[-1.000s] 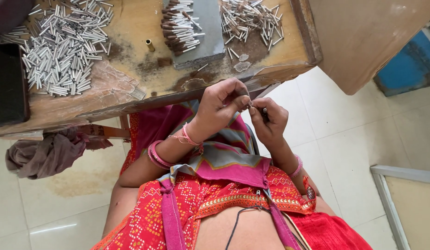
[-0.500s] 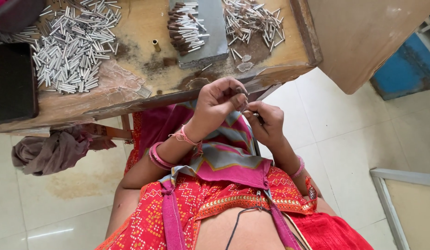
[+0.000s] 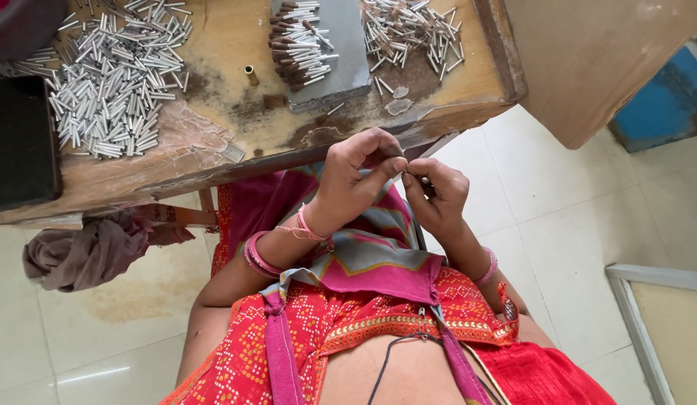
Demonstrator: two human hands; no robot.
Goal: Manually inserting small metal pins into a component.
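The left hand [image 3: 356, 180] is curled, its grip pressed together — thumb and forefinger pinch a thin silvery pin [image 3: 405, 169] at its left end. The right hand [image 3: 437, 196] meets it from three o'clock, fingertips touching the left hand's fingertips; its grip is also pinched, closed on a small dark piece [image 3: 426, 181] at the pin's other end. Whether that piece is a separate part or the pin's own tip cannot be told.

The pin is slim, short and metallic, mostly hidden by the fingers. It is held in the air just below the near edge of the desk [image 3: 213, 161], above the person's lap, at about the centre of the view.

On the desk, at eleven o'clock from the hands, lies a big heap of silver tubes [image 3: 116, 82]. At twelve o'clock a grey slab [image 3: 341, 67] carries a bundle of dark-tipped pins [image 3: 297, 41]; at one o'clock lies a looser scatter of pins [image 3: 412, 30]. A small brass sleeve [image 3: 251, 75] stands between the heap and the slab. A brown cloth [image 3: 86, 251] hangs under the desk at nine o'clock — pink bangles [image 3: 258, 255] ring the left wrist.
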